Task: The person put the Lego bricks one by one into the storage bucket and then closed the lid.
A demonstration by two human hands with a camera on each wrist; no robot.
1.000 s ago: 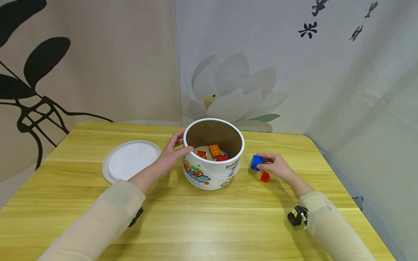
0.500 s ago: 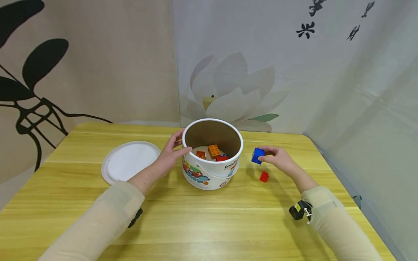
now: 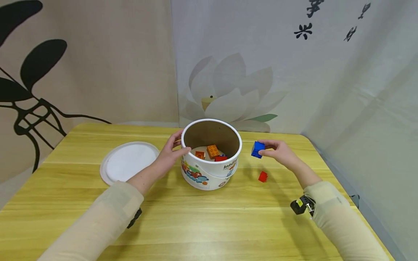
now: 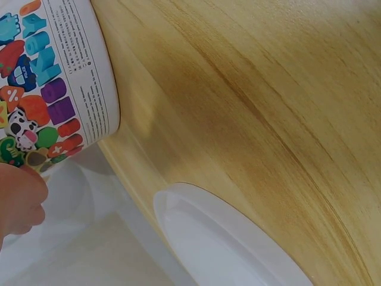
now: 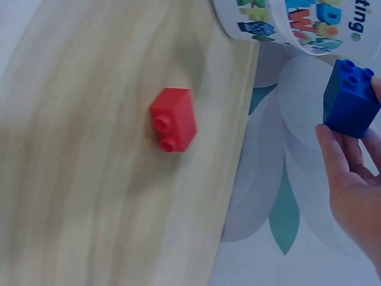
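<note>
A blue building block (image 3: 258, 149) is pinched between the thumb and fingers of my right hand (image 3: 281, 154), held above the table to the right of the bucket. Its studs show in the right wrist view, where the block (image 5: 351, 98) tilts beside the bucket. Below that hand a small red block (image 3: 262, 177) lies on the table. My left hand (image 3: 168, 156) grips the white toy bucket (image 3: 209, 177) at its left side, thumb near the rim. Inside the uncovered bucket lie an orange block (image 3: 213, 151), a red one (image 3: 221, 158) and others partly hidden by the wall.
A round white lid (image 3: 130, 161) lies on the wooden table (image 3: 209, 224) left of the bucket. Behind the table's far edge hangs a curtain (image 3: 228, 72) printed with a flower. The bucket's handle (image 3: 225, 177) hangs down its front.
My right hand has lifted the blue block up from near the red block, which stays on the table. The left hand keeps its place on the bucket.
</note>
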